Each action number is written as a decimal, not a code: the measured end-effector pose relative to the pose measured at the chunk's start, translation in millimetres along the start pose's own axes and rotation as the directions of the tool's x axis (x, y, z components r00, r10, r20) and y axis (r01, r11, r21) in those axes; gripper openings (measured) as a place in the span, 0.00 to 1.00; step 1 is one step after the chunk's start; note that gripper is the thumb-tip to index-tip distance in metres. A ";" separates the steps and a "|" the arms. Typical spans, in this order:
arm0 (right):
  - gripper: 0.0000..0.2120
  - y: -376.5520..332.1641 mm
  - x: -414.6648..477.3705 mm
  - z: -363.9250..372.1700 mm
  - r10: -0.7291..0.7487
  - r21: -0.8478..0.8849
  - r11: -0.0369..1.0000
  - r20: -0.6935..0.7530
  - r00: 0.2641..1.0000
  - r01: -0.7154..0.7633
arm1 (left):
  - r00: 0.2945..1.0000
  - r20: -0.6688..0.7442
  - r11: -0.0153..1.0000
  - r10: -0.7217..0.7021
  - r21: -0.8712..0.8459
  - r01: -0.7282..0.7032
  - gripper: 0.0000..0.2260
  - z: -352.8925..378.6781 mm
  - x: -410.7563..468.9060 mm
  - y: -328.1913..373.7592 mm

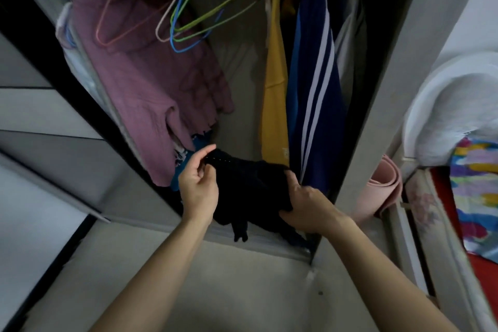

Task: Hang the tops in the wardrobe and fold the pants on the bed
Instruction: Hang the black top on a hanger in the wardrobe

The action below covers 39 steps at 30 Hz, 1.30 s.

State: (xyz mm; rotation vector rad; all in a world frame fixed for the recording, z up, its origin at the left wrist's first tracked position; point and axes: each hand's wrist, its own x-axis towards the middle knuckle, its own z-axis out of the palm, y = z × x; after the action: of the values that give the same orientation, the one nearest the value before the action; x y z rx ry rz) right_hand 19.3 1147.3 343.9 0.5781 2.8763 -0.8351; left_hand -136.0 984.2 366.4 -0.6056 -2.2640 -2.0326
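at the wardrobe's lower lip, both hands on a dark garment.

left hand [199,188] pinched finger-to-thumb on the upper edge of the black garment [248,186]; right hand [304,205] closed over its right side, fingers curled into the cloth. bundled and slumped across the front sill of the wardrobe [390,89], one dark end drooping over the edge. soft, limp, light by the look of it; no shape of its own, likely to sag wherever unsupported. top or pants: cannot tell while bunched. best taken at a hem, waistband or shoulder seam and shaken out. above, bare wire hangers [194,16] on the rail, between a mauve top [145,89] and a yellow garment [275,67] beside a navy striped jacket [312,94]. bed [458,224] off to the right.
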 end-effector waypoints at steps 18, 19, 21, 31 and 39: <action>0.09 -111.9 127.0 -11.2 0.499 0.056 0.839 -0.478 0.723 -0.542 | 0.795 0.411 0.570 -0.446 -0.555 0.606 0.17 -102.4 187.2 -39.3; 0.10 -115.3 127.6 -16.1 0.500 0.118 0.849 -0.491 0.713 -0.515 | 0.764 0.426 0.495 -0.485 -0.586 0.641 0.15 -107.2 198.8 -40.7; 0.14 -129.7 130.0 -16.8 0.464 0.244 0.886 -0.496 0.734 -0.395 | 0.705 0.480 0.355 -0.523 -0.629 0.692 0.13 -112.2 215.3 -41.5; 0.13 -195.0 167.5 37.4 0.282 0.489 0.849 -0.095 0.955 -0.202 | 0.561 0.723 0.170 -0.404 -0.543 0.822 0.05 -104.8 234.7 -17.9; 0.28 -201.5 166.7 -18.4 0.299 0.927 0.374 -0.153 0.942 0.032 | 0.846 0.519 0.875 -0.119 -0.348 0.337 0.20 -116.2 261.9 -31.9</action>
State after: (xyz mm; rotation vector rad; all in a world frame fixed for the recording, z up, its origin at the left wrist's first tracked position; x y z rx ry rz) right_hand -211.4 1055.5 428.3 1.0642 2.1752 -2.5483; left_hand -414.0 938.0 427.1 -1.0141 -2.2068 -2.8194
